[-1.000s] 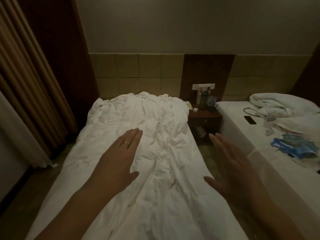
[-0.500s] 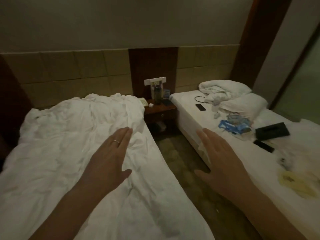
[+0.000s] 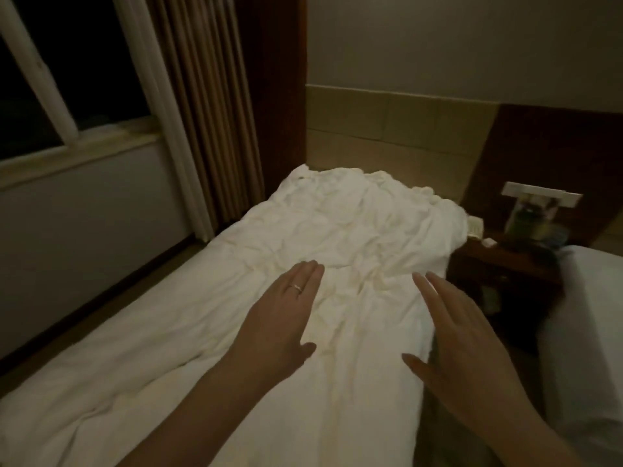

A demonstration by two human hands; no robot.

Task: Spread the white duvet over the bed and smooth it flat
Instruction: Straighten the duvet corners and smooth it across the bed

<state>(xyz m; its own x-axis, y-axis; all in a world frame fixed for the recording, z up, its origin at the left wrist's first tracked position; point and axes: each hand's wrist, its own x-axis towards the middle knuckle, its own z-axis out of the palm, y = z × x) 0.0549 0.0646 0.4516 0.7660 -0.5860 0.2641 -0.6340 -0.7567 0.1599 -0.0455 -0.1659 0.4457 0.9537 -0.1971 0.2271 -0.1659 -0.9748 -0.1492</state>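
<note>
Hovering flat-fingered, both hands (image 3: pixel 371 335) hold nothing over the duvet (image 3: pixel 337 237) (contact unclear, foot cropped).

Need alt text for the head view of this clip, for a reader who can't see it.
Two open hands, left hand and right hand, reach out over a wrinkled white duvet spread on a single bed in a dim room. A curtain and window stand at left, a nightstand at right.
</note>
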